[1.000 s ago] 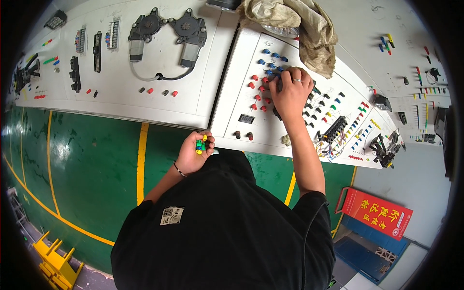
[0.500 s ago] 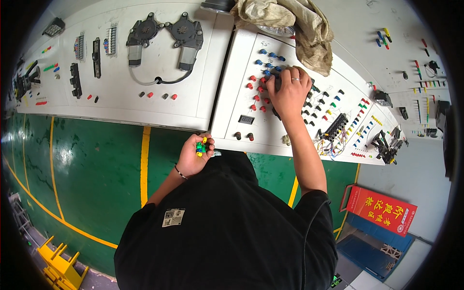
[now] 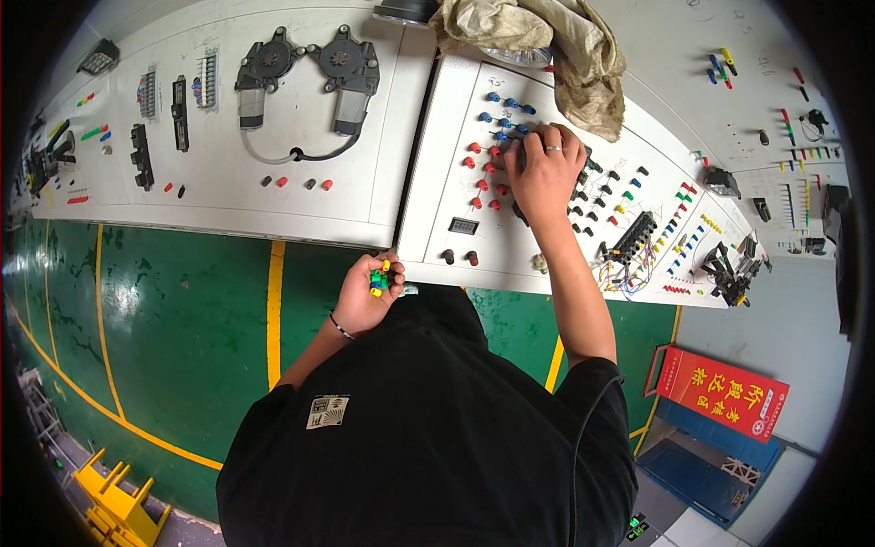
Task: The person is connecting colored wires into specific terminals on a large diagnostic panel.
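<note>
The left hand (image 3: 358,299) clutches yellow and green plugs (image 3: 376,282) beside the white panel (image 3: 506,263). Farther off, the right hand (image 3: 547,178) bends over it; I can't tell if it's gripping.

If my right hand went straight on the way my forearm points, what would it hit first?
Your right hand would probably meet the blue connectors on the white panel, just beyond your fingers. Height is hard to judge, so it might pass above them.
</note>
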### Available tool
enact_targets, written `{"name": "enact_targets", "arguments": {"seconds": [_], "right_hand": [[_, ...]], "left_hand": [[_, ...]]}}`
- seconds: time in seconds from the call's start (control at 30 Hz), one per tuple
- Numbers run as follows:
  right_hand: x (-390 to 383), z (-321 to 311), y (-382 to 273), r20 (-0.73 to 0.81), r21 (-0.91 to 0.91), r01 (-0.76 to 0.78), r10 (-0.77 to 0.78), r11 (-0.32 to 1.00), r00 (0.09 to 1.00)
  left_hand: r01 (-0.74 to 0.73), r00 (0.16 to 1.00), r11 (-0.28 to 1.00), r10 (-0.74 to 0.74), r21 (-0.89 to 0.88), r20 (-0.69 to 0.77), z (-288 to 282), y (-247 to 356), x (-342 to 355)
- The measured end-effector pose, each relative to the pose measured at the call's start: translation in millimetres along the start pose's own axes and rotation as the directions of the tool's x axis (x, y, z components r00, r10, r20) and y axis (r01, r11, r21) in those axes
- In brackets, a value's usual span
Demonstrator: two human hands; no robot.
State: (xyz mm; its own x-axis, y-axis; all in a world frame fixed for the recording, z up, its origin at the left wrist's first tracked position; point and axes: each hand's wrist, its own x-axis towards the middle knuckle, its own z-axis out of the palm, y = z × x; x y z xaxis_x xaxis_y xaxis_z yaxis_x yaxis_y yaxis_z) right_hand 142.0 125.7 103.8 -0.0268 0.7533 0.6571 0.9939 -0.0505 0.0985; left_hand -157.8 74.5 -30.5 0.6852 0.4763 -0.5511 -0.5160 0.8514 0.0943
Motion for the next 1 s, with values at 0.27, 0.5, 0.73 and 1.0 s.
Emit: {"name": "enact_targets", "arguments": {"seconds": [0.27, 0.5, 0.73, 1.0], "right_hand": [[-0.5, -0.4, -0.7, 0.02, 0.008, -0.039, 0.039, 0.999, 0.999], [0.5, 1.1, -1.0, -0.004, -0.011, -0.011, 0.011, 1.0, 1.0], [0.8, 0.4, -0.8, -0.013, -0.007, -0.001, 0.001, 1.0, 1.0], [-0.8, 0.4, -0.6, -0.008, 0.018, -0.022, 0.022, 1.0, 1.0]], "left_hand": [[0.01, 1.0, 1.0, -0.01, -0.004, -0.002, 0.0, 0.6, 0.9], [0.006, 1.0, 1.0, -0.006, -0.002, -0.003, -0.5, 0.2, 2.1], [0.005, 1.0, 1.0, -0.005, -0.008, 0.008, -2.1, 0.6, 3.0], [0.023, 1.0, 1.0, -0.023, -0.004, 0.015, -1.7, 0.2, 3.5]]}}
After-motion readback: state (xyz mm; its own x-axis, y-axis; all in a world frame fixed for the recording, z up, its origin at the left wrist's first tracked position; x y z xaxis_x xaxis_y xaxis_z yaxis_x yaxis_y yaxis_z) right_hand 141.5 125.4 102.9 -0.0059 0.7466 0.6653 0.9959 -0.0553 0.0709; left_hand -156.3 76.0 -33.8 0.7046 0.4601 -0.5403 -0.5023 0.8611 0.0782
